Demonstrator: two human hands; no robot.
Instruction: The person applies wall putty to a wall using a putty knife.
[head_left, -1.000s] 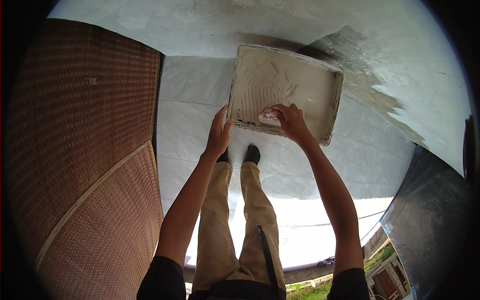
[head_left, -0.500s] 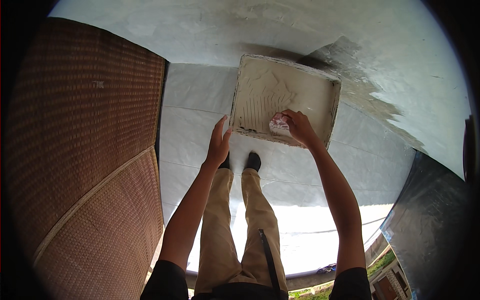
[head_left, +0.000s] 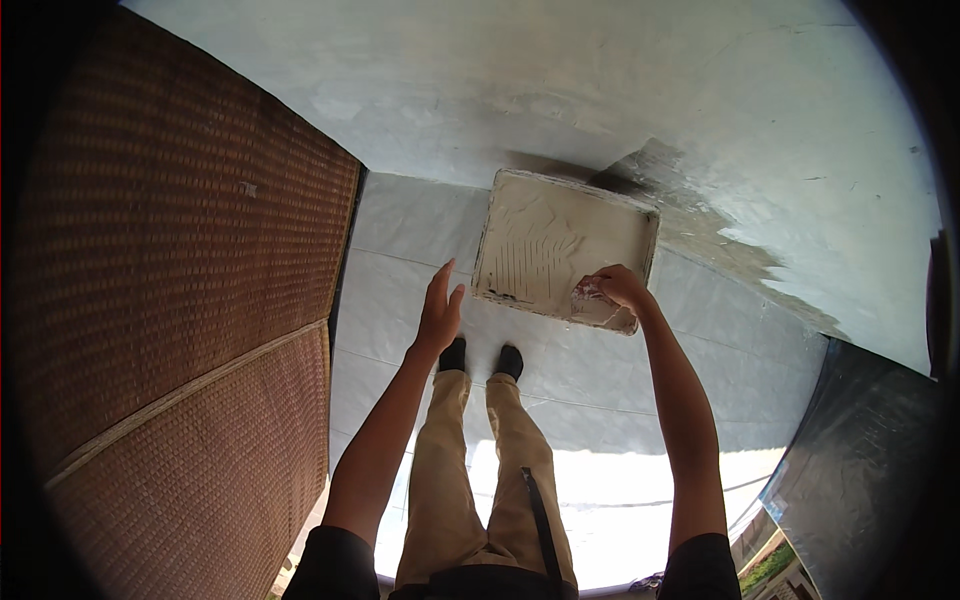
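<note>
A wide rectangular tray holds pale beige liquid, like paint, with a ridged patch showing at its left. Its rim is smeared and spotted. Over the near right part of the tray, my right hand is closed on a small pink-and-white wad, smeared with the liquid; I cannot tell whether it is cloth or sponge. My left hand hovers just outside the tray's near left corner, fingers apart and holding nothing.
The tray stands on grey floor tiles against a pale, patchily coated wall. Brown woven panels rise on the left. A dark sheet hangs at the right. My feet are just short of the tray.
My view has tilted, so the tray sits lower in the picture. The right hand has shifted right over the tray with the wad. My left hand stays open beside the tray's corner.
</note>
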